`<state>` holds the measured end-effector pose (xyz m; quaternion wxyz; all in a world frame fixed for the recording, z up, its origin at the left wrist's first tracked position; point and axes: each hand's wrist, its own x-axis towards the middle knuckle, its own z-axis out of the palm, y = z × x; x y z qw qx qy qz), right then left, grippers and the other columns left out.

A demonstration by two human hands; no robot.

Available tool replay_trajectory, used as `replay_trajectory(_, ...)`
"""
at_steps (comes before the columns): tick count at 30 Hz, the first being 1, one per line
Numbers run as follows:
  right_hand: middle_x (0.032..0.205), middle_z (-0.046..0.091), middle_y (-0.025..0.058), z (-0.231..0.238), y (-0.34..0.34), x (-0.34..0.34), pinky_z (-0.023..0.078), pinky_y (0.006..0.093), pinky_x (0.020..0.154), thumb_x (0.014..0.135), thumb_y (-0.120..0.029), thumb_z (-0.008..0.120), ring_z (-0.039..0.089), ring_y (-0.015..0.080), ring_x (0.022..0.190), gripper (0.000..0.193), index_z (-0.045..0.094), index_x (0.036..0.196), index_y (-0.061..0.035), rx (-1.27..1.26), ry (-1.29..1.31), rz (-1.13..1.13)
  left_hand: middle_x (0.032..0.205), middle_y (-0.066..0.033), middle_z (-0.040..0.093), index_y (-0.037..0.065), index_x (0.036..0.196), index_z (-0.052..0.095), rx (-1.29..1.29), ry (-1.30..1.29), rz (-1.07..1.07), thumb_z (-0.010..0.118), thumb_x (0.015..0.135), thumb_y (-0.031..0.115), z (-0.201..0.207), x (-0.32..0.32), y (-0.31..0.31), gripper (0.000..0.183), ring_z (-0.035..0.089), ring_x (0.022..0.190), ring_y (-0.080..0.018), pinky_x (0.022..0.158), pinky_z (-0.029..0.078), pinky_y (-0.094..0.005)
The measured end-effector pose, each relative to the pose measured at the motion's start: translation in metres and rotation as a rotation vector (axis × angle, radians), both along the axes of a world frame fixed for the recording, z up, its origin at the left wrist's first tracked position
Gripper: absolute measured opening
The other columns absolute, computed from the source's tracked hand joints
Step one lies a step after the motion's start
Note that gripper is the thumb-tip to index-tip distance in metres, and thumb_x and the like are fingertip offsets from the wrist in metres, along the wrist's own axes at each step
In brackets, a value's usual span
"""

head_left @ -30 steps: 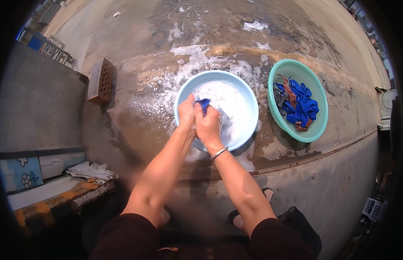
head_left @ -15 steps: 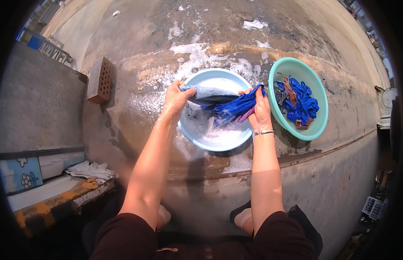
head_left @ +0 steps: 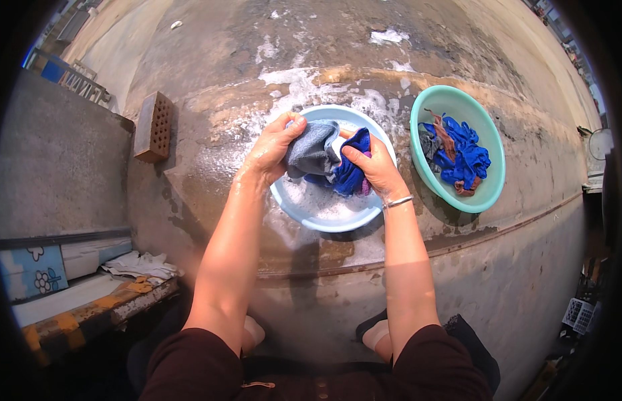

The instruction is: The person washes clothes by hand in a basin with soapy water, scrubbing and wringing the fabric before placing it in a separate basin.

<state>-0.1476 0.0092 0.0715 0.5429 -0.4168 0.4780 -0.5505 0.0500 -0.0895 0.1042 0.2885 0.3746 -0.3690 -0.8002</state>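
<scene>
Over a light blue basin [head_left: 296, 212] of soapy water, both my hands grip wet cloth. My left hand [head_left: 269, 150] is closed on a grey cloth [head_left: 312, 151] that hangs in a bunch above the suds. Closed on a blue cloth [head_left: 351, 174] is my right hand [head_left: 379, 170], with a bit of purple fabric showing beside its fingers. The two cloths meet in the middle; I cannot tell whether they are joined. Their lower ends hang over the foam [head_left: 317, 204].
To the right stands a green basin [head_left: 494, 184] with blue, brown and grey laundry [head_left: 468, 155]. A perforated brick [head_left: 152, 127] sits at the left by a low concrete wall [head_left: 63, 160]. Suds wet the ground beyond the basin. White gloves or rags [head_left: 142, 264] lie lower left.
My hands have come closer together, and the cloth stretched between them is now bunched. The right hand has moved left and turned, its thumb now on top of the blue cloth.
</scene>
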Motion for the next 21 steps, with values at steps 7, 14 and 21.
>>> replay_trajectory(7,0.107,0.064,0.0079,0.007,0.003,-0.010,0.049,0.0305,0.090,0.088,-0.011,0.063,0.061,0.0142,0.099,0.034,0.058,0.119,0.0014,0.085,-0.433,0.171,0.091,-0.0032,0.066,0.005,0.097,0.068,-0.618,-0.291,-0.047,0.059,0.096,0.020,-0.006,0.008,-0.020,0.018,0.056,0.087,-0.0075,0.079,0.045,-0.0233)
replay_trajectory(14,0.107,0.066,0.0099,0.005,0.008,-0.006,0.045,0.0324,0.096,0.085,-0.008,0.062,0.061,0.0185,0.104,0.028,0.065,0.111,0.0024,0.004,-0.227,0.209,0.101,-0.0065,0.065,0.002,0.112,0.060,-0.386,-0.317,-0.361,0.070,0.085,0.014,-0.018,0.005,0.001,0.031,0.060,0.087,-0.0120,0.078,0.049,-0.0271)
replay_trajectory(21,0.116,0.064,0.0139,0.019,0.002,-0.004,0.040,0.0337,0.100,0.083,-0.010,0.064,0.058,0.0228,0.110,0.037,0.063,0.118,0.0006,-0.071,0.115,0.195,0.092,-0.0052,0.066,0.003,0.085,0.063,-0.345,0.169,0.029,0.071,0.080,-0.001,-0.030,-0.008,-0.002,0.010,0.062,0.084,-0.0105,0.074,0.051,-0.0252)
